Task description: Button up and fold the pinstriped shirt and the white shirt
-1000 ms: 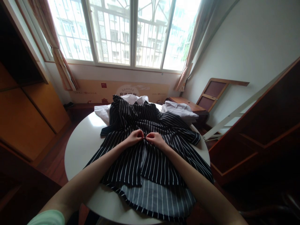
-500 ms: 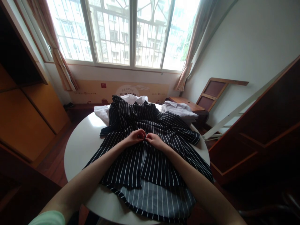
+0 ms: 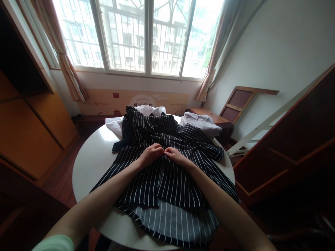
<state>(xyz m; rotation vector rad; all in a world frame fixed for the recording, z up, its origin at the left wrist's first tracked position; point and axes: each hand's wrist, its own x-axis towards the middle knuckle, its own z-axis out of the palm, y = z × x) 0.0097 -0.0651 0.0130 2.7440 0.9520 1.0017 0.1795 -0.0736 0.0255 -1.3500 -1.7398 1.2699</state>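
A black shirt with white stripes (image 3: pixel 180 190) lies spread over a round white table (image 3: pixel 87 167), its collar end toward the window and its curved back hem hanging near me. My left hand (image 3: pixel 151 154) is closed in a pinch on the shirt's front opening. Beside it, fingertips almost meeting, my right hand (image 3: pixel 174 155) pinches the other side of the same opening. Whether a button sits between the fingers is hidden. Below the hands the two front edges part slightly, and the greyish inside of the back panel shows at the hem.
Folded white shirts (image 3: pixel 201 123) are stacked at the table's back right. More white cloth (image 3: pixel 114 125) lies under the striped shirt at the back left. A wooden chair (image 3: pixel 235 103) and a dark wooden panel (image 3: pixel 293 146) stand to the right, orange cabinets (image 3: pixel 44 122) to the left.
Both hands remain at the front opening. The left fingers have curled over more and the fingertips have shifted slightly to the right and up. The shirt lies almost as before.
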